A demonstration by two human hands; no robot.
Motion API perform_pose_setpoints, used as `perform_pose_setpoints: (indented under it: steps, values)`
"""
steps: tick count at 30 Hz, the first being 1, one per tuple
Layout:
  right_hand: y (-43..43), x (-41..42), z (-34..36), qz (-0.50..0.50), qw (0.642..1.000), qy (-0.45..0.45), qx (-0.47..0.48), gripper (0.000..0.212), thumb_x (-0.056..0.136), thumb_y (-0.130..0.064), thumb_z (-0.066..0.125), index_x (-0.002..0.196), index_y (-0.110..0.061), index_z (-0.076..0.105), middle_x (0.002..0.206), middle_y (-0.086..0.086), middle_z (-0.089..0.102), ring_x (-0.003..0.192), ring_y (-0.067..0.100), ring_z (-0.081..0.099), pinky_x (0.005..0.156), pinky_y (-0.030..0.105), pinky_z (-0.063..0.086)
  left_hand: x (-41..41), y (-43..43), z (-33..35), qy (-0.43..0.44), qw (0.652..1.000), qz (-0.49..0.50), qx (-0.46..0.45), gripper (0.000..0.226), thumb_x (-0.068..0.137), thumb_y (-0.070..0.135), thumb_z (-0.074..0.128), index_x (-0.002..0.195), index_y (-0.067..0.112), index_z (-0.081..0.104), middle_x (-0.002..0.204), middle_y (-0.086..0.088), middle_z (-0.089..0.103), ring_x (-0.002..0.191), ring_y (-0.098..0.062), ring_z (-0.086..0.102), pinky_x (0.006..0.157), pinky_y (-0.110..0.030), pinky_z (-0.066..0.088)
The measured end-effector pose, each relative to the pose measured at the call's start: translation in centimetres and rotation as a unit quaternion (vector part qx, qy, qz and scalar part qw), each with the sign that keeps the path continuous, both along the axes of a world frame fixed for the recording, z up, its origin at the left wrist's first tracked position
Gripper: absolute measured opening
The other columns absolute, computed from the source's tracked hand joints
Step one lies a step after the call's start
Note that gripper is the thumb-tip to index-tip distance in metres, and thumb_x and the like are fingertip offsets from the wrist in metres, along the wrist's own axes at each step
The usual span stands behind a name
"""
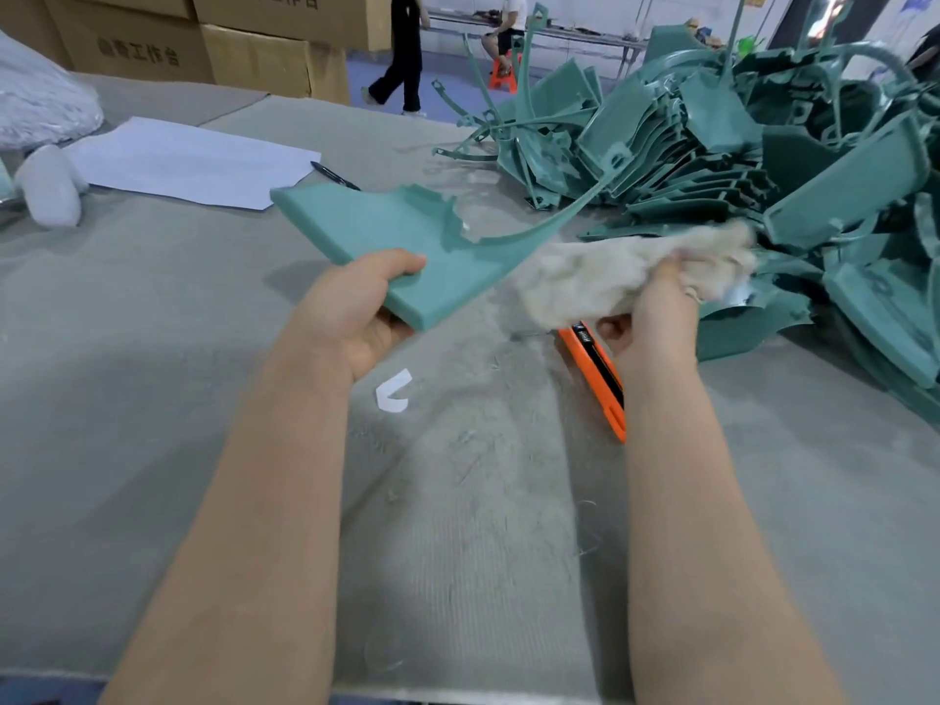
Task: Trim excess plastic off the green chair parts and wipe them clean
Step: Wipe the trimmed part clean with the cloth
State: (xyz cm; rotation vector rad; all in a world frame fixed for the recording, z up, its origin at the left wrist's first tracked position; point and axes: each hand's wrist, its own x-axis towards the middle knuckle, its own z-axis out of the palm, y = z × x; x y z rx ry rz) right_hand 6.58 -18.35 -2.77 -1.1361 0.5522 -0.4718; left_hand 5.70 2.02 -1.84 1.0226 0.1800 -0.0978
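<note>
Head view: your left hand (356,307) pinches the part (402,246) at its near corner, thumb on top and fingers curled under. The part is up off the table (152,399) and tilted. Its flat panel runs left and its thin curved arm sweeps up and right toward the pile (763,160).

Your right hand (656,307) has its fingers curled round a bunched rag (610,277). The rag is blurred. Its left end sits just beside the part's right edge; can't tell if they touch.

The knife (595,379) lies on the felt under your right wrist, along the forearm. Can't tell if the hand touches it.

Edges and room:
- The pile takes the right side of the table. Its nearest pieces are just beside your right hand, and some stick out at odd angles.
- Bare felt shows between your forearms and out to the left, with fine shavings and a white scrap (391,391) between the arms.
- The paper (188,160) and pen (333,175) lie beyond the part, well apart from your hands.
- The table's near edge runs along the bottom of the frame.
- The boxes (203,43) stand behind the far-left edge.
</note>
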Motion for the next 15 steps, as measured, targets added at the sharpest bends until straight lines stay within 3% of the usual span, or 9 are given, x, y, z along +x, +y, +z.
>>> perform_pose_setpoints:
  steps: [2,3,5,9,13,15]
  values:
    - [0.2,0.4,-0.6,0.003,0.999,-0.015,-0.037,0.025,0.100,-0.027,0.049,0.122,-0.014,0.054,0.116,0.003,0.064,0.107,0.020,0.062,0.091,0.037,0.053,-0.1,-0.3,-0.1,-0.004,1.000,-0.006,0.029,0.018,0.089,-0.002,0.057,0.100,0.011,0.061,0.089,-0.002,0.072,0.077,-0.013,0.071,0.058,-0.027,0.059]
    - [0.5,0.3,-0.6,-0.006,0.999,-0.027,-0.036,0.030,0.098,-0.020,0.053,0.127,-0.013,0.051,0.123,0.006,0.062,0.114,0.022,0.060,0.098,0.042,0.050,-0.3,-0.3,-0.1,-0.005,0.998,-0.016,0.053,0.017,0.088,-0.002,0.058,0.098,0.011,0.062,0.088,-0.002,0.072,0.075,-0.013,0.071,0.059,-0.028,0.059]
    - [0.5,0.2,-0.4,-0.005,0.998,-0.070,0.005,0.031,0.096,-0.018,0.056,0.127,-0.015,0.051,0.126,0.008,0.062,0.114,0.023,0.061,0.100,0.046,0.049,-0.5,-0.4,-0.1,-0.003,0.993,-0.053,0.108,0.018,0.086,-0.003,0.060,0.097,0.011,0.062,0.088,-0.002,0.072,0.074,-0.014,0.070,0.060,-0.028,0.060]
    - [-0.2,0.2,-0.1,0.028,0.979,-0.177,0.102,0.051,0.097,-0.052,0.046,0.136,-0.018,0.046,0.123,0.002,0.061,0.113,0.017,0.061,0.103,0.042,0.048,-0.9,0.0,-0.1,-0.005,0.983,-0.100,0.152,0.020,0.086,-0.004,0.060,0.096,0.012,0.064,0.087,-0.002,0.073,0.068,-0.012,0.071,0.057,-0.028,0.059]
    - [-1.2,0.8,-0.5,-0.082,0.991,-0.108,0.000,0.038,0.102,-0.038,0.041,0.135,-0.020,0.048,0.126,0.000,0.061,0.114,0.016,0.060,0.101,0.038,0.049,-1.0,0.8,0.0,-0.015,0.975,-0.129,0.180,0.020,0.086,-0.004,0.060,0.097,0.012,0.064,0.083,0.000,0.075,0.071,-0.013,0.072,0.062,-0.030,0.060]
    - [-1.5,1.0,-1.0,-0.113,0.989,-0.082,-0.042,0.022,0.102,-0.030,0.045,0.115,-0.018,0.058,0.109,-0.003,0.065,0.101,0.014,0.063,0.095,0.037,0.052,-1.0,1.0,0.0,-0.021,0.972,-0.141,0.185,0.021,0.086,-0.004,0.060,0.099,0.012,0.065,0.087,-0.001,0.075,0.075,-0.014,0.073,0.065,-0.032,0.061]
